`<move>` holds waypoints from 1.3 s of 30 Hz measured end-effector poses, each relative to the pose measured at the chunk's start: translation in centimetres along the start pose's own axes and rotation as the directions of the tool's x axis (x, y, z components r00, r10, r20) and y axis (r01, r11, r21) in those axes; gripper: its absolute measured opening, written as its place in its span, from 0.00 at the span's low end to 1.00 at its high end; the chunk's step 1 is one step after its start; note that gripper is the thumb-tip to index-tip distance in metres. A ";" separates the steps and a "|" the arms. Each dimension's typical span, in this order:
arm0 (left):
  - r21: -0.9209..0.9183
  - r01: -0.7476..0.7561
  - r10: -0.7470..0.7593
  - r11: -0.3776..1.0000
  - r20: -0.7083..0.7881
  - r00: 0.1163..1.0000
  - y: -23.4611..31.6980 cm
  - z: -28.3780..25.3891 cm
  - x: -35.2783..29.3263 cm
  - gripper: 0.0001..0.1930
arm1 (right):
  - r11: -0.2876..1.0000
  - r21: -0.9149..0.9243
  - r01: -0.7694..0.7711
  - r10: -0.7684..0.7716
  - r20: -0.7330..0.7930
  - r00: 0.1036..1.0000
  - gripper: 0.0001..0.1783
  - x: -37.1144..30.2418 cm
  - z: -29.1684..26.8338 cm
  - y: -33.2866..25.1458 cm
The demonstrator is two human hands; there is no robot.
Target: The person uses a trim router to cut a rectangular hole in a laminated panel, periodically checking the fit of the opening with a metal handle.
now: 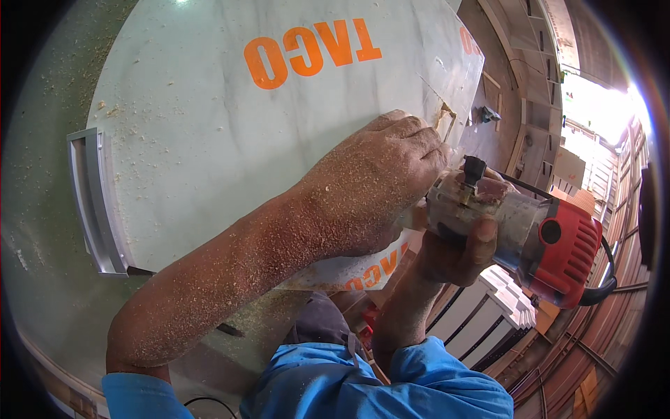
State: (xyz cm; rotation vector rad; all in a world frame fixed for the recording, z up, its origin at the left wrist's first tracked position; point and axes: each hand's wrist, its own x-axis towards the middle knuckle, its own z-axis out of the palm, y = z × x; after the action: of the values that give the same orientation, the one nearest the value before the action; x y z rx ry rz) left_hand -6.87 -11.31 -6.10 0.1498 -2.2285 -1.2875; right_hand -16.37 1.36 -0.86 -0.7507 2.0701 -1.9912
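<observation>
A trim router (530, 241) with a red motor housing and a clear base lies tilted on its side at the right edge of a pale, marble-patterned panel (230, 160). From below, my right hand (467, 253) wraps round the router near its base. My left hand (387, 174), dusted with sawdust, is closed at the panel's edge right beside the router base. Its fingertips are hidden, so what they grip does not show. Next to its knuckles, the panel's protective film is torn (447, 120). Orange lettering marks the film.
A curved silver metal profile (91, 202) sits at the panel's left edge. Sawdust is scattered over the panel and the greenish surface (42, 174) beneath. Stacked white pieces (481, 314) stand to the lower right. A black cable (606, 279) leaves the router's end.
</observation>
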 end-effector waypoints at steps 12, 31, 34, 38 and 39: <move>-0.088 0.035 -0.032 0.996 0.027 0.999 -0.1 -0.2 0.0 0.41 | 1.000 0.006 0.014 -0.014 0.112 0.994 0.38 -0.2 -1.2 0.5; -0.098 0.071 -0.066 0.993 0.055 0.996 0.5 -1.0 -0.1 0.40 | 0.987 0.147 -0.062 0.055 0.053 0.997 0.38 -0.7 -1.0 0.7; -0.146 0.087 -0.074 0.985 0.094 0.993 0.4 -1.4 0.0 0.40 | 0.990 0.133 -0.046 0.040 0.048 0.998 0.38 -0.7 -0.5 0.8; -0.104 0.112 -0.099 0.988 0.121 0.988 0.6 -1.4 0.1 0.40 | 0.975 0.186 -0.118 0.101 0.101 0.990 0.38 -0.8 -1.3 0.7; -0.119 0.108 -0.094 0.987 0.112 0.989 0.5 -1.4 0.1 0.40 | 0.968 0.204 -0.147 0.124 0.121 0.985 0.38 -0.8 -1.4 0.6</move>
State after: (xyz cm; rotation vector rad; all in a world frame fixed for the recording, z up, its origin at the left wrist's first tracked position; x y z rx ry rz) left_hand -6.14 -12.09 -5.10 0.1524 -2.2454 -1.5180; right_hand -16.50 2.96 -1.52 -0.6412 1.7637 -2.0083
